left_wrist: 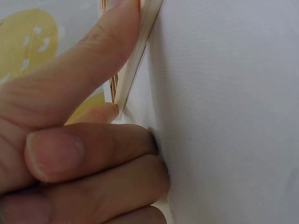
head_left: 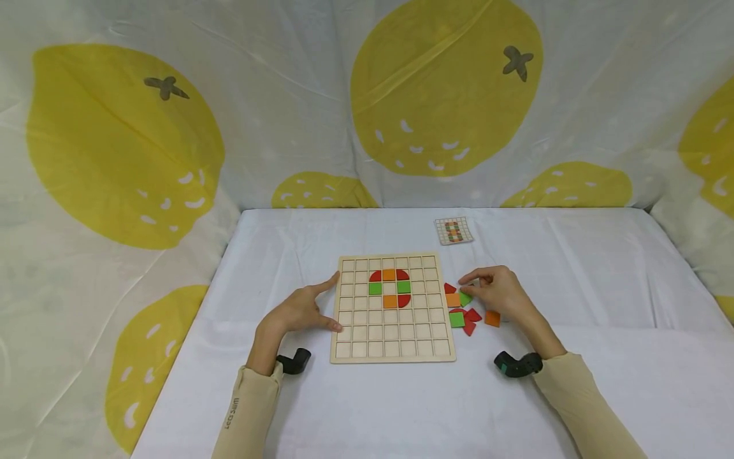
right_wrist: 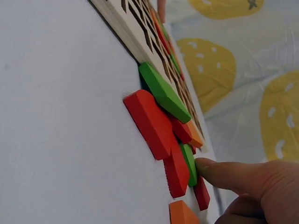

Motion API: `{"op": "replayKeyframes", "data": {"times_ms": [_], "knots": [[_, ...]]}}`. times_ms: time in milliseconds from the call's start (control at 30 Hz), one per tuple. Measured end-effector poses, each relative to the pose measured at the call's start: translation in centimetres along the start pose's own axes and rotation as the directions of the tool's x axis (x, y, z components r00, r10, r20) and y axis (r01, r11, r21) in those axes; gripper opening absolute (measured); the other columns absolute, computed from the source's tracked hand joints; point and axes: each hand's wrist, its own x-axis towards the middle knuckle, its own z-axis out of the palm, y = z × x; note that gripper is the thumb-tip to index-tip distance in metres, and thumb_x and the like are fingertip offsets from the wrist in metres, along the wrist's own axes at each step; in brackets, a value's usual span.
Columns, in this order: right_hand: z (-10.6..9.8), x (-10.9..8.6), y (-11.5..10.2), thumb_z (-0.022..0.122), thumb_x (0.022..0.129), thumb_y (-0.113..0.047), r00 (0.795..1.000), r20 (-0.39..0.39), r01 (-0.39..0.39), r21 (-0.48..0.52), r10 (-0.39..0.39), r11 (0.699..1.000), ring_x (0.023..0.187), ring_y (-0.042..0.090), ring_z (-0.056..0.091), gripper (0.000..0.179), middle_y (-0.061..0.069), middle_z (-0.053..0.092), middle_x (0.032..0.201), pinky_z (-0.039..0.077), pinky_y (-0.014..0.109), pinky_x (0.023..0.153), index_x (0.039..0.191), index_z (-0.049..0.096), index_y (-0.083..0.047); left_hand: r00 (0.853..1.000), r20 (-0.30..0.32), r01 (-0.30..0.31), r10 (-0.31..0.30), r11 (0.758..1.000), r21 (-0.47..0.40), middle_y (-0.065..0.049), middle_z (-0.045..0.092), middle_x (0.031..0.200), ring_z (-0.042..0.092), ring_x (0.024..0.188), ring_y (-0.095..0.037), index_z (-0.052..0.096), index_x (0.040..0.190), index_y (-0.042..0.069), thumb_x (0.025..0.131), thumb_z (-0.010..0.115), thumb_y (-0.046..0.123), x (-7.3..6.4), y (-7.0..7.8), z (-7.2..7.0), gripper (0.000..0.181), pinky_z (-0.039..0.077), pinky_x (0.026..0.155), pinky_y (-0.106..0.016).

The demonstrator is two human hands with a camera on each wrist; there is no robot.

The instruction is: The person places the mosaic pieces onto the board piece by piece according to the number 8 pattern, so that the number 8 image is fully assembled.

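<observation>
A wooden grid board (head_left: 367, 347) lies on the table, with red, orange and green tiles in a ring in its upper middle. My left hand (head_left: 301, 310) touches the board's left edge with thumb and index finger spread apart; in the left wrist view its other fingers are curled. Right of the board is a loose pile of tiles, with an orange square (head_left: 453, 300), a green square (head_left: 457, 320) and several red tiles. Over this pile reaches my right hand (head_left: 497, 292). Its thumb (right_wrist: 212, 170) touches a green tile (right_wrist: 188, 163) with a curved side.
A small pattern card (head_left: 453, 231) lies behind the board, towards its right. One orange square (head_left: 492, 319) sits apart from the pile, below the right hand. Black wrist devices (head_left: 518, 364) hang beneath both wrists. White cloth (head_left: 596, 274) covers the table, and lemon-printed fabric hangs behind.
</observation>
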Motion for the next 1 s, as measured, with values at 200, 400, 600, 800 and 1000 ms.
{"op": "replayKeyframes", "data": {"times_ms": [200, 400, 600, 800, 1000], "knots": [[0.3, 0.2, 0.0, 0.082, 0.089, -0.018, 0.998, 0.012, 0.061, 0.015, -0.061, 0.998, 0.053, 0.012, 0.032, 0.017, -0.004, 0.033, 0.056, 0.025, 0.025, 0.053, 0.104, 0.081, -0.008, 1.000, 0.007, 0.006, -0.006, 1.000, 0.005, 0.003, 0.037, 0.070, 0.041, 0.068, -0.016, 0.023, 0.165, 0.031, 0.070, 0.096, 0.037, 0.0, 0.0, 0.0, 0.120, 0.040, 0.072, -0.031], [1.0, 0.3, -0.1, 0.083, 0.089, -0.017, 0.998, 0.008, 0.060, 0.041, -0.060, 0.997, 0.052, 0.012, 0.033, 0.020, -0.004, 0.034, 0.055, 0.026, 0.024, 0.053, 0.106, 0.081, -0.007, 1.000, 0.007, -0.009, 0.009, 1.000, 0.001, 0.004, 0.035, 0.069, 0.039, 0.067, -0.016, 0.023, 0.166, 0.029, 0.070, 0.096, 0.037, 0.0, 0.0, 0.0, 0.120, 0.040, 0.073, -0.031], [1.2, 0.3, -0.3, 0.084, 0.088, -0.020, 0.998, -0.043, 0.037, 0.020, -0.036, 0.999, 0.052, 0.013, 0.033, 0.020, -0.003, 0.035, 0.054, 0.023, 0.024, 0.051, 0.103, 0.081, -0.007, 1.000, 0.011, -0.003, 0.003, 1.000, 0.005, 0.003, 0.037, 0.070, 0.040, 0.068, -0.016, 0.023, 0.166, 0.029, 0.070, 0.096, 0.037, 0.0, 0.1, -0.1, 0.120, 0.040, 0.073, -0.031], [1.4, 0.2, -0.9, 0.085, 0.086, -0.024, 1.000, -0.018, 0.020, 0.010, -0.020, 1.000, 0.051, 0.015, 0.035, 0.025, -0.002, 0.036, 0.056, 0.024, 0.024, 0.049, 0.105, 0.080, -0.008, 1.000, 0.010, -0.006, 0.006, 1.000, 0.003, 0.003, 0.038, 0.071, 0.041, 0.068, -0.016, 0.023, 0.166, 0.030, 0.070, 0.096, 0.038, 0.0, 0.0, -0.1, 0.120, 0.041, 0.073, -0.031], [1.5, 0.1, -1.1, 0.087, 0.085, -0.027, 1.000, 0.011, 0.027, -0.016, -0.026, 1.000, 0.052, 0.016, 0.037, 0.033, -0.002, 0.036, 0.058, 0.026, 0.024, 0.050, 0.109, 0.079, -0.007, 1.000, 0.006, -0.007, 0.007, 1.000, -0.001, 0.003, 0.039, 0.071, 0.042, 0.069, -0.016, 0.023, 0.165, 0.030, 0.070, 0.096, 0.038, 0.0, -0.1, -0.1, 0.120, 0.041, 0.074, -0.031]]}}
